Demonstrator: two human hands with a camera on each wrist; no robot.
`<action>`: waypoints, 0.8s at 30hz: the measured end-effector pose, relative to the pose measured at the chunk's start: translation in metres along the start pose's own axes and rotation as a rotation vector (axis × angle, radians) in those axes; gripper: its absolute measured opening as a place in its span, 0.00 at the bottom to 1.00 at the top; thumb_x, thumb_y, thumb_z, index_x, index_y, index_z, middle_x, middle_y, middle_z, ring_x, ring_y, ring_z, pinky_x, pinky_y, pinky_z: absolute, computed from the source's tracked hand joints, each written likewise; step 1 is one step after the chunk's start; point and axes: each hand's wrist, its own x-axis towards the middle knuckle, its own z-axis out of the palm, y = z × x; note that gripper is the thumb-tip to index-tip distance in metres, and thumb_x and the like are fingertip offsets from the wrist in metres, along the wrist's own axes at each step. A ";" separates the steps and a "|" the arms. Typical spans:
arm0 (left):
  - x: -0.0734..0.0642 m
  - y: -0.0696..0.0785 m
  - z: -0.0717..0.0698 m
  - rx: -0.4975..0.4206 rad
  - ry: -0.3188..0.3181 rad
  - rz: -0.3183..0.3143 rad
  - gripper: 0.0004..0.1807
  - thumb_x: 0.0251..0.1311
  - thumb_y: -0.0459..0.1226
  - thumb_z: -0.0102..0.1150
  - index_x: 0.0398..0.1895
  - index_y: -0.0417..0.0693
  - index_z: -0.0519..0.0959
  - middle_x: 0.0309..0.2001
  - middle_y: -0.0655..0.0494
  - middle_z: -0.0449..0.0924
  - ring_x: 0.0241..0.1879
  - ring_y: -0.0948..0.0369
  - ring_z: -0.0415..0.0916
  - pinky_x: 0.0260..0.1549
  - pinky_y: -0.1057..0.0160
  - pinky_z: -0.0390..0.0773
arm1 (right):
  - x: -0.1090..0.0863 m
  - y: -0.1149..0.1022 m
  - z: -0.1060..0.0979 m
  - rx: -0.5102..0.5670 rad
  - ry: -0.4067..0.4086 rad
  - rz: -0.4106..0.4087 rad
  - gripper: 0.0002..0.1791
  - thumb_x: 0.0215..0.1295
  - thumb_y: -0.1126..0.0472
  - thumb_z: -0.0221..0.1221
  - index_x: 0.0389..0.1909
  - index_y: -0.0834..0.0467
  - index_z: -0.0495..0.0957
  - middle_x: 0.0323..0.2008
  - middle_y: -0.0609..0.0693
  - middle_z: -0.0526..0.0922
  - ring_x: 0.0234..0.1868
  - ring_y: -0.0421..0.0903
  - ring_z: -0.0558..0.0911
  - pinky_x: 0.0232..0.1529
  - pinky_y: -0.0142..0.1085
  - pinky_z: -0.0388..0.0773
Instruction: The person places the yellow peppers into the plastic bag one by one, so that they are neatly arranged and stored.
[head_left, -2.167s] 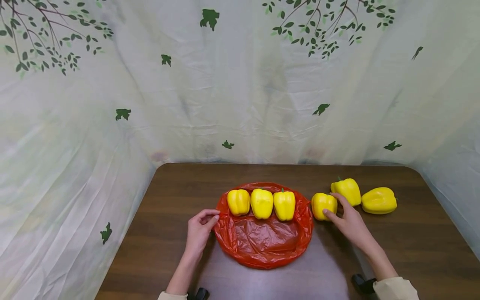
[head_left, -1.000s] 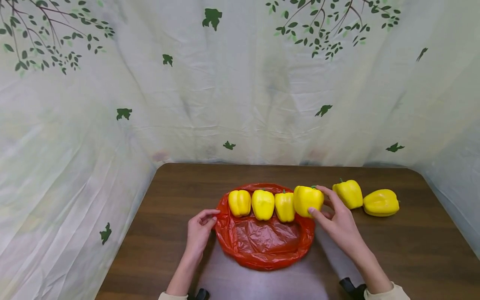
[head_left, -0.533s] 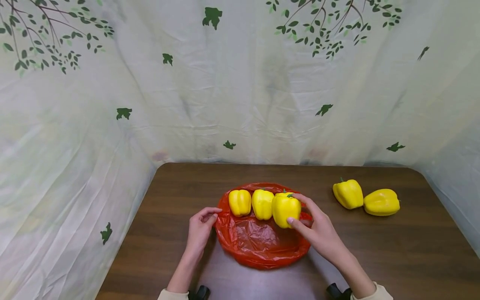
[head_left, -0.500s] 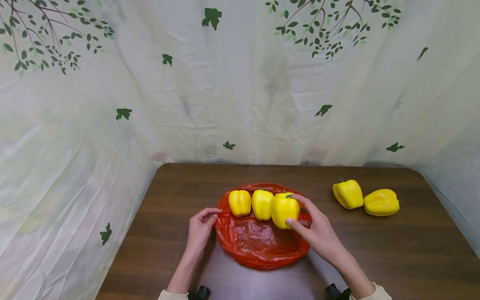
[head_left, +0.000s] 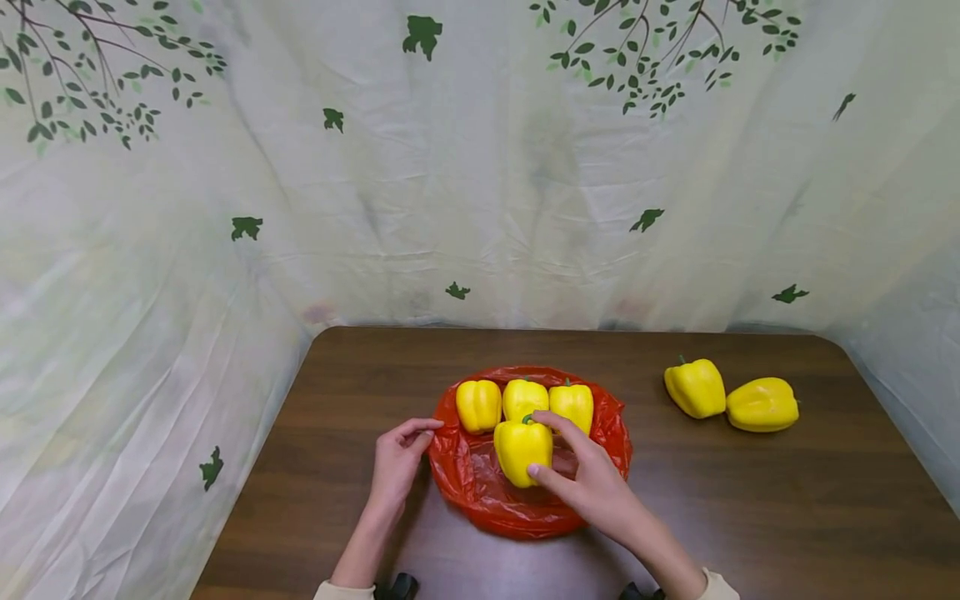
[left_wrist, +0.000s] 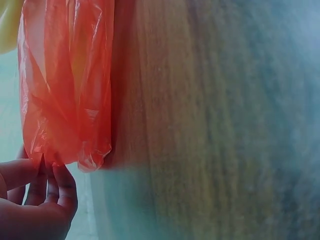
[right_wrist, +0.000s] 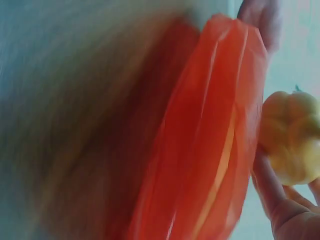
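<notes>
With my left hand (head_left: 397, 465) I pinch the left rim of the red plastic bag (head_left: 517, 518), which sits open on the tabletop (head_left: 750, 508). My right hand (head_left: 597, 483) grips a yellow bell pepper (head_left: 521, 454) between thumb and fingers, over the bag's opening. Three peppers (head_left: 478, 407) line the bag's far side; two loose peppers (head_left: 762, 405) lie off to the right.

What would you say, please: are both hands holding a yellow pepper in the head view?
No, only the right hand holds a yellow pepper, while the left hand pinches the edge of the red bag.
</notes>
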 end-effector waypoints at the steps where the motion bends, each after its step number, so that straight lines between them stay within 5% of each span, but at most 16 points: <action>1: 0.000 0.000 0.000 -0.002 -0.003 0.003 0.11 0.65 0.25 0.54 0.42 0.39 0.86 0.44 0.44 0.82 0.39 0.55 0.77 0.39 0.68 0.80 | 0.000 0.001 0.003 0.004 -0.007 -0.005 0.33 0.60 0.52 0.69 0.66 0.40 0.67 0.60 0.45 0.72 0.55 0.50 0.77 0.51 0.43 0.78; 10: 0.000 -0.001 0.004 -0.034 -0.031 -0.005 0.08 0.58 0.28 0.65 0.42 0.38 0.85 0.35 0.45 0.83 0.29 0.58 0.78 0.29 0.67 0.80 | 0.005 0.009 0.029 -0.039 -0.035 -0.002 0.32 0.59 0.51 0.69 0.64 0.45 0.69 0.59 0.39 0.74 0.56 0.44 0.75 0.54 0.44 0.77; 24: 0.000 0.001 0.001 0.002 -0.079 0.026 0.07 0.60 0.27 0.64 0.41 0.37 0.86 0.40 0.45 0.84 0.32 0.57 0.78 0.32 0.68 0.80 | 0.018 0.020 0.050 -0.103 -0.101 0.053 0.33 0.62 0.45 0.66 0.66 0.47 0.69 0.59 0.43 0.75 0.53 0.43 0.76 0.54 0.47 0.76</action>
